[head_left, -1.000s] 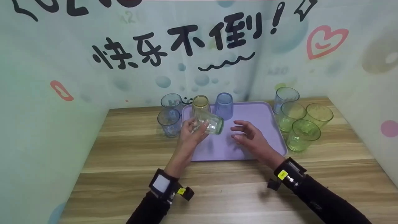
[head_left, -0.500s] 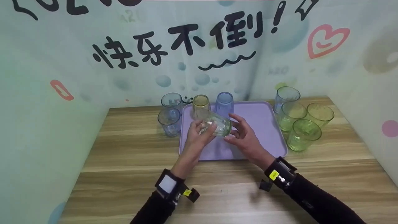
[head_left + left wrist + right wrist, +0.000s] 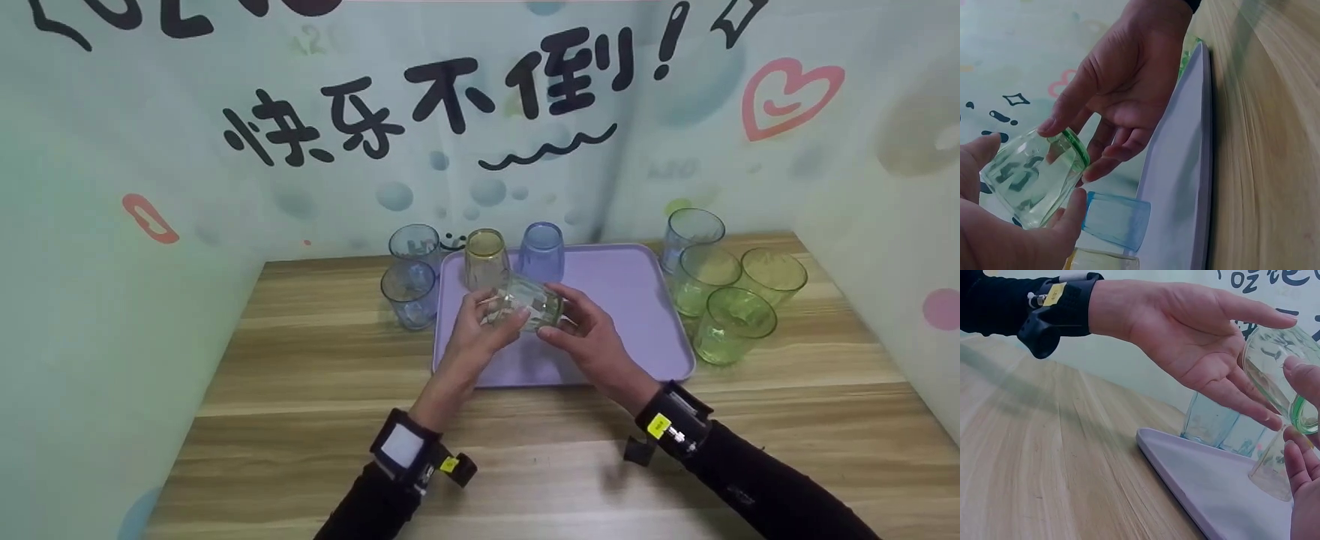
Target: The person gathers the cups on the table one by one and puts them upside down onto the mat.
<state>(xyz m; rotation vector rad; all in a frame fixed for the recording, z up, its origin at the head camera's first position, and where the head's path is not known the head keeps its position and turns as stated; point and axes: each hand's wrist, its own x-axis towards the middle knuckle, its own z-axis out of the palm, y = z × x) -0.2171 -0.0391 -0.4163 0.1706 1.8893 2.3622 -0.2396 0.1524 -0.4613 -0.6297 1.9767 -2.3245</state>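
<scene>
A pale green drinking glass is held tilted on its side above the purple tray, its thick green base toward the right. My left hand grips it around the open end, thumb along the near side. At the base end, my right hand pinches the glass between thumb and fingers; the left wrist view shows this right hand with its thumb on the base edge. Behind, on the tray's far left, a yellow glass and a blue glass stand upside down.
Two blue glasses stand upright left of the tray. Along its right side is a group of upright glasses: a blue one, a yellow-green one and green ones. A printed cloth wall borders the wooden table.
My right hand has moved left and taken hold of the base end. My left hand has shifted slightly right with the green glass. The standing glasses have stayed put.
</scene>
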